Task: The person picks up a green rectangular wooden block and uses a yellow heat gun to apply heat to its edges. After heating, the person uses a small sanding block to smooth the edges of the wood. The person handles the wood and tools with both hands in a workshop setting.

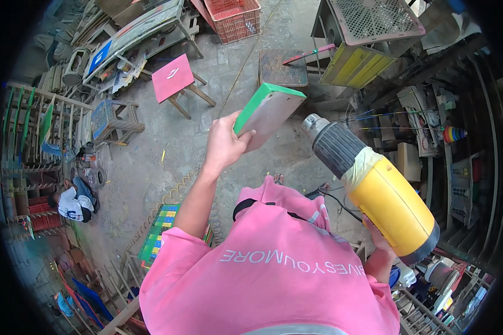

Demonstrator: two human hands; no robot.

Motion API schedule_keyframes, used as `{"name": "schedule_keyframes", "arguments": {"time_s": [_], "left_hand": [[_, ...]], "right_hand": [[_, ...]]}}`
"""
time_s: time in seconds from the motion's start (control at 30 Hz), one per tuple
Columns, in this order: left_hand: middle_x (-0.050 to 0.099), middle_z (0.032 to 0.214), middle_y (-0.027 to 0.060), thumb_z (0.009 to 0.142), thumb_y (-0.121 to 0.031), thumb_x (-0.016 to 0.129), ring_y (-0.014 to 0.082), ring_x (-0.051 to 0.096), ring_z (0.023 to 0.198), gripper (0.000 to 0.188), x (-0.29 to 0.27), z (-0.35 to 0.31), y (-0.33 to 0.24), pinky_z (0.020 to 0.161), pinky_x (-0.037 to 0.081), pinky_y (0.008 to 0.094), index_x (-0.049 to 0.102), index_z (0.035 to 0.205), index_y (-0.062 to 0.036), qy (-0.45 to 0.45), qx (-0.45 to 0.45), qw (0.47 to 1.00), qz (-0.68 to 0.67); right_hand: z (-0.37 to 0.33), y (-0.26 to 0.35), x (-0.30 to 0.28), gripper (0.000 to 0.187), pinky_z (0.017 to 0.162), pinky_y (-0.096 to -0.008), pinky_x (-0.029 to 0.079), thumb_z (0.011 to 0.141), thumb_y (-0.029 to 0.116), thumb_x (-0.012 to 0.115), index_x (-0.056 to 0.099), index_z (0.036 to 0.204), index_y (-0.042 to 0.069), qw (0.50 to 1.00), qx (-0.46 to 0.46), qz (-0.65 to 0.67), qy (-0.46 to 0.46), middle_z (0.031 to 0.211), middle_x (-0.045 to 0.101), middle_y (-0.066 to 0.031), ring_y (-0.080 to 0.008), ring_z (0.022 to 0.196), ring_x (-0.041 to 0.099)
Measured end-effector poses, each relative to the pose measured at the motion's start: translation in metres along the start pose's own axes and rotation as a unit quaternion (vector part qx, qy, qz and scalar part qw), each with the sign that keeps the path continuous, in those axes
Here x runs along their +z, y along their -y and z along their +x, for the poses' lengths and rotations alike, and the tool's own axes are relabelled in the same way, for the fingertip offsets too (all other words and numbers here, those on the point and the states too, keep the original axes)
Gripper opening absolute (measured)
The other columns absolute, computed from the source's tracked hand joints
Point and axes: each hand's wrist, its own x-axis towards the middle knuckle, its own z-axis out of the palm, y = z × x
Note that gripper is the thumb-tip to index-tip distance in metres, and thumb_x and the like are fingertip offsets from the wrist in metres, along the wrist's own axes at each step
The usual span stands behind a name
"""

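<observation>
My left hand grips a flat rectangular board by its near left side, thumb on the pale grey face. The board has bright green edges and is tilted up in front of me. In my right hand is a yellow and black heat gun, its metal nozzle pointing up and left toward the board. Nozzle and board are apart. Most of my right hand's fingers are hidden behind the gun's body. Some pale wrapping is bound around the gun's middle.
Ahead stand a pink-topped stool, a worn wooden stool and a red crate. A cable hangs by the gun. A coiled hose lies at left, near a crouching person. Shelving lines the right.
</observation>
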Motion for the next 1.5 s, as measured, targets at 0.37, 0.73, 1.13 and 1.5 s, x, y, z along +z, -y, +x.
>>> {"name": "schedule_keyframes", "arguments": {"time_s": [0.37, 0.73, 1.13, 1.5], "left_hand": [[0.072, 0.103, 0.0119, 0.079, 0.000, 0.076, 0.0154, 0.068, 0.093, 0.038, 0.007, -0.002, -0.004, 0.085, 0.053, 0.0306, 0.065, 0.115, 0.0070, 0.107, -0.116, 0.954, -0.255], [0.072, 0.105, 0.0096, 0.078, -0.001, 0.077, 0.0144, 0.067, 0.093, 0.040, 0.012, -0.002, -0.008, 0.086, 0.053, 0.0300, 0.064, 0.116, 0.0063, 0.107, -0.127, 0.948, -0.271], [0.075, 0.093, 0.0159, 0.080, 0.001, 0.072, 0.0138, 0.070, 0.085, 0.035, 0.026, -0.004, 0.002, 0.076, 0.054, 0.0310, 0.068, 0.115, 0.0016, -0.025, 0.018, 0.990, -0.137], [0.072, 0.101, 0.0215, 0.080, 0.004, 0.069, 0.0320, 0.074, 0.092, 0.043, 0.021, 0.000, 0.000, 0.077, 0.055, 0.0349, 0.069, 0.122, -0.0066, -0.127, 0.139, 0.982, -0.024]], "right_hand": [[0.001, -0.002, 0.001, 0.051, 0.087, -0.0351, 0.047, 0.086, 0.007, 0.073, 0.053, 0.133, 0.005, 1.000, 0.005, 0.013, -0.003, 0.117, 0.062, -0.0096, -0.0210, 0.108, 0.059], [0.000, -0.003, 0.003, 0.049, 0.085, -0.0344, 0.048, 0.086, 0.005, 0.073, 0.054, 0.132, 0.005, 1.000, 0.006, 0.019, -0.007, 0.115, 0.063, -0.0094, -0.0204, 0.105, 0.060], [0.000, 0.000, -0.005, 0.047, 0.083, -0.0336, 0.049, 0.086, 0.004, 0.072, 0.055, 0.131, 0.005, 1.000, -0.001, 0.010, -0.020, 0.113, 0.064, -0.0091, -0.0196, 0.103, 0.060], [0.002, 0.005, -0.012, 0.046, 0.081, -0.0328, 0.049, 0.087, 0.003, 0.072, 0.055, 0.129, 0.004, 1.000, -0.006, -0.004, -0.027, 0.111, 0.064, -0.0089, -0.0190, 0.101, 0.061]]}}
